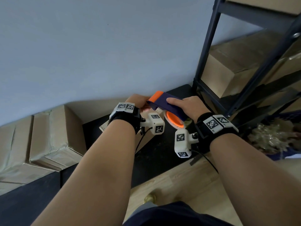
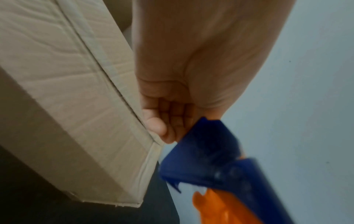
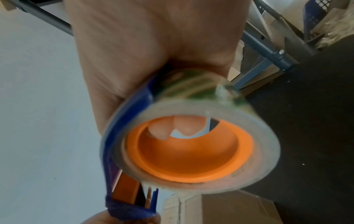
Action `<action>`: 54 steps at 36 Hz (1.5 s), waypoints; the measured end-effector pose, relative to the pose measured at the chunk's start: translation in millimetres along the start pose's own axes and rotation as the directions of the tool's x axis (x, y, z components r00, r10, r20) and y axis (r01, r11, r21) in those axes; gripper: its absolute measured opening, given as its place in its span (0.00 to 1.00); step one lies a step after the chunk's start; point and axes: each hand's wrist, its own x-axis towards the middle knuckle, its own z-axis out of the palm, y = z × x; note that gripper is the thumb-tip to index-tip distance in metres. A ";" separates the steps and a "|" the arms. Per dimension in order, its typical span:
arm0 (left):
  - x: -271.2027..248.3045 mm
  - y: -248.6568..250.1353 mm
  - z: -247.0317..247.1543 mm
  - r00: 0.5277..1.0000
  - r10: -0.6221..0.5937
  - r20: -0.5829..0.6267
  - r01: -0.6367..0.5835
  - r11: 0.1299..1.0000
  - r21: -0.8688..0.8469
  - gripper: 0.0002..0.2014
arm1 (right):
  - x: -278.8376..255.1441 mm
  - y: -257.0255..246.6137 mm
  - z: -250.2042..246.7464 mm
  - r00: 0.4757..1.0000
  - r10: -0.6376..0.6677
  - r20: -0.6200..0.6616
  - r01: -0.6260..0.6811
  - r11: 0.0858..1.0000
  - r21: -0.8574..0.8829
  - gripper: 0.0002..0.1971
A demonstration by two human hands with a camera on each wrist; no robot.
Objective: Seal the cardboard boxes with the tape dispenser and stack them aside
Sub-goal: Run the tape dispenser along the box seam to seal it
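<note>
My right hand (image 1: 187, 105) grips the blue and orange tape dispenser (image 1: 166, 101) from above, thumb lying along its top. Its clear tape roll (image 3: 268, 141) on an orange hub (image 3: 191, 151) hangs below the palm. My left hand (image 1: 138, 102) is at the dispenser's front end, fingers (image 2: 166, 121) curled round its blue tip (image 2: 206, 151). Any tape between them is too clear to see. Both hands hover over the far edge of a cardboard box (image 2: 76, 91), mostly hidden under my left arm in the head view (image 1: 104, 127).
Taped cardboard boxes (image 1: 48, 136) are stacked at the left against the pale wall. A dark metal shelf (image 1: 210, 46) holding more boxes (image 1: 224, 75) stands at the right. A blue basket of crumpled filling (image 1: 276, 137) sits beside it. A black mat (image 1: 162, 152) covers the floor.
</note>
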 end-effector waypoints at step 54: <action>79.0 7.4 -35.6 0.951 0.236 -0.201 -0.001 0.652 0.759 0.07 | 41.3 15.4 23.0 0.991 0.068 -0.119 -0.092 0.975 -0.203 0.29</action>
